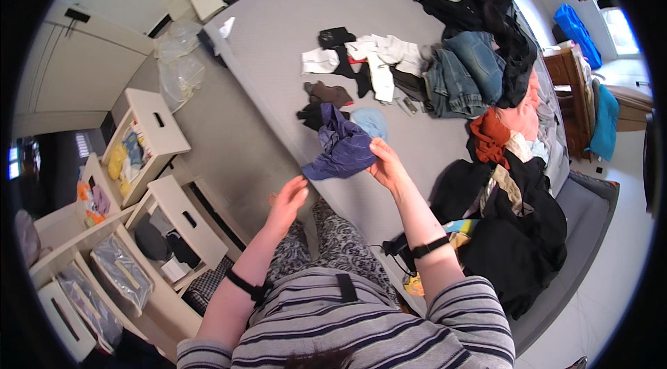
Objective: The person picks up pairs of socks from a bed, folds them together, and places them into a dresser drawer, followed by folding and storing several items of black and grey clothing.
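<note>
A crumpled dark blue garment, perhaps underwear, hangs over the near edge of the bed. My right hand grips its right side between thumb and fingers. Just below its left corner is my left hand, fingers stretched out and holding nothing that I can see. Behind the garment lie a light blue folded cloth and a brown and black bunch of small clothes. Farther back are white socks with dark ones among them.
Jeans and heaps of dark clothes cover the bed's right side, with an orange-red garment between them. At left, a cream dresser has drawers pulled out, including one drawer with coloured cloths. Clear plastic bags lie on the floor.
</note>
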{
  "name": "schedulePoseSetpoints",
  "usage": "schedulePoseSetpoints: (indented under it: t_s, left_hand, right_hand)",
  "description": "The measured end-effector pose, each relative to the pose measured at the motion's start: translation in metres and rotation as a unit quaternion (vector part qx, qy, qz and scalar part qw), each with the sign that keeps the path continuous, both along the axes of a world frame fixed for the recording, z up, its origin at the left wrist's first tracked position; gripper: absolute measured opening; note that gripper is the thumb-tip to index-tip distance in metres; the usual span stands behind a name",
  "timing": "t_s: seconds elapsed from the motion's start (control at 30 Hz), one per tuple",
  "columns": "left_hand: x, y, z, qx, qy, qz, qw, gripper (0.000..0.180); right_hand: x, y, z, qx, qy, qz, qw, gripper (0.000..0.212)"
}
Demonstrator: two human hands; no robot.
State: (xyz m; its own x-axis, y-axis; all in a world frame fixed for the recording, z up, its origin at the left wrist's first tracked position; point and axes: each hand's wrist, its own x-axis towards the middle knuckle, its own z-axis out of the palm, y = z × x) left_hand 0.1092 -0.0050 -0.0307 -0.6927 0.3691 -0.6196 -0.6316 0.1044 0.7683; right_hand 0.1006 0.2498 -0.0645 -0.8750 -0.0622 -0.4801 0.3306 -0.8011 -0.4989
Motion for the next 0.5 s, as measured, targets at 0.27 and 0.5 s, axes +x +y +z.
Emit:
schedulePoseSetpoints:
  t_s: [0.27,0.5]
  left_hand:
    - [-0.042,0.036,0.025,0.248,-0.051,0.057,0.966,0.050]
    - [-0.052,0.002,0.025,0.097,0.135,0.150,0.975,0.052]
  right_hand:
    - [-0.026,-0.041,0.065,0.103,0.056,0.118,0.986,0.067]
    - [-0.054,-0.067,0.087,0.443,0.195,0.231,0.844,0.063]
